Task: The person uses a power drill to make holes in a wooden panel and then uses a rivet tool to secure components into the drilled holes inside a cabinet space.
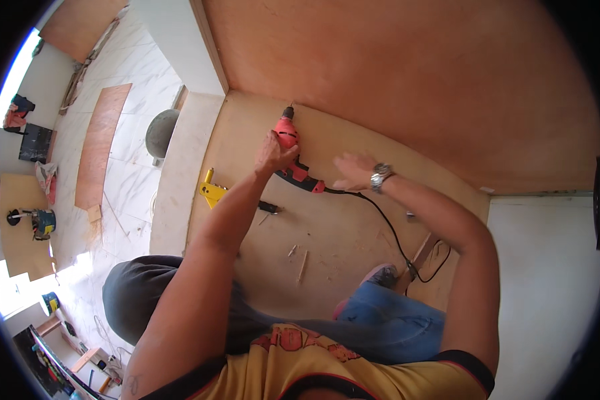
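Observation:
A red and black corded power drill [289,133] lies over the wooden base board, its tip pointing at the seam with the upright brown panel. My left hand [275,153] is closed around the drill's body behind the chuck. Beside the drill's handle, my right hand [355,171] is stretched open and a little smeared by motion, apart from the drill. A metal watch is on that wrist. From the drill's rear end a black cord [380,212] curves back toward me. Left of my left forearm lies a yellow hand tool [213,192], partly hidden by the arm.
Wood scraps and shavings [303,265] are scattered on the base board [340,247] near my bent leg. The brown panel [393,73] stands ahead. On the marble-look floor at left are a long wooden strip [101,147] and a grey round bucket [161,135].

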Demonstrator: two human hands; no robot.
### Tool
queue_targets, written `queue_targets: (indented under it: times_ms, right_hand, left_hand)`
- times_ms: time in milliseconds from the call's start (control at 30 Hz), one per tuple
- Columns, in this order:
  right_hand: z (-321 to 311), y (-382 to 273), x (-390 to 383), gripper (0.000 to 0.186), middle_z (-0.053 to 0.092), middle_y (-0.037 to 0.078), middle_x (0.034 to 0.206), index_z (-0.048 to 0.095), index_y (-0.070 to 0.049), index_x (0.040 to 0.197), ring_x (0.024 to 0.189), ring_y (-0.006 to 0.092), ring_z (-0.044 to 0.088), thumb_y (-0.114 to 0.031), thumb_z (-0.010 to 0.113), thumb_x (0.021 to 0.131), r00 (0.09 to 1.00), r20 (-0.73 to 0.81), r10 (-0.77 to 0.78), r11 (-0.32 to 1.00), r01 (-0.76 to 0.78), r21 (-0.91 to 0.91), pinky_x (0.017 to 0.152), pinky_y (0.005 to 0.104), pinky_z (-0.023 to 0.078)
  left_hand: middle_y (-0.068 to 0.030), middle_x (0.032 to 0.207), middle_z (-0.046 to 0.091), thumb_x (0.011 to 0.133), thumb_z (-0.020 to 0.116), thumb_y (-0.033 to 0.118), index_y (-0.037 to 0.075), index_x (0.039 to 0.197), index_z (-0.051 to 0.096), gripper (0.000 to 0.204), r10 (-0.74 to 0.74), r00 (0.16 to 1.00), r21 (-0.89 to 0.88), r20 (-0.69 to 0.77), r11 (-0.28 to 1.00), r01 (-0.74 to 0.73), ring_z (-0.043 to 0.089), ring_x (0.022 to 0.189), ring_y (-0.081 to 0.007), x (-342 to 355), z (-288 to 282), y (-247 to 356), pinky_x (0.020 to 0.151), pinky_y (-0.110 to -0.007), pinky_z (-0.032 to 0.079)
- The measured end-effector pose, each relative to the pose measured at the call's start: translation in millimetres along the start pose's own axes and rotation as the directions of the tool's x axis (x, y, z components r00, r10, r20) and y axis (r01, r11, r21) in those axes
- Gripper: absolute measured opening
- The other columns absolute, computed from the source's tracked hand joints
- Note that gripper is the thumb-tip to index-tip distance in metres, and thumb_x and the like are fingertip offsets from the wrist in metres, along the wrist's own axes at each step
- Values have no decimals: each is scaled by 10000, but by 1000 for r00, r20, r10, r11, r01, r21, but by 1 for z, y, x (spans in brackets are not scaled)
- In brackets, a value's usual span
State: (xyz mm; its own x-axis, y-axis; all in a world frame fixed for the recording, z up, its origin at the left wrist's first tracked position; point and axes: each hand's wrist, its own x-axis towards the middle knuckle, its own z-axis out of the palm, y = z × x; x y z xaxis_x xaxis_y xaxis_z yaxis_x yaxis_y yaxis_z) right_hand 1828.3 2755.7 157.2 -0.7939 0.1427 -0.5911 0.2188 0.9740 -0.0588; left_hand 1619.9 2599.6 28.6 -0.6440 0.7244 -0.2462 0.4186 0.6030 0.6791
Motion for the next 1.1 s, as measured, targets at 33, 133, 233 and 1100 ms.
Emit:
queue_targets:
  times_ms: [33,133,233,1100]
  right_hand:
    - [15,29,-17,687,709,184,1101,629,-60,1267,1090,369,665,-515,764,770,997,-70,-7,1000,6,-11,923,543,508]
    - [51,101,-60,566,726,187,1053,726,-82,1107,1028,372,690,-535,750,767,984,-179,-18,999,10,-42,883,514,531]
    - [76,134,-88,536,734,194,1060,750,-86,1049,1020,377,701,-531,759,750,990,128,62,993,-48,-103,880,497,545]
    - [148,26,-60,1037,561,317,1340,405,99,1417,1238,425,588,-485,884,707,952,-301,55,850,113,514,1054,458,480]
  left_hand:
    - [-304,1207,606,757,711,599,-108,1238,499,881,-50,998,-20,43,998,51,614,1153,-441,-9,2,10,978,-481,506]
    - [-303,1198,612,756,713,583,-103,1224,505,857,-22,1000,48,9,999,21,616,1146,-443,-35,5,9,969,-478,506]
    - [-297,1189,619,750,729,572,-83,1215,513,831,-29,1000,97,0,995,29,623,1130,-440,-58,0,3,952,-486,507]
    - [-229,1202,610,765,698,562,-49,1217,511,783,-129,991,71,-27,989,131,644,1106,-391,-86,115,136,915,-474,532]
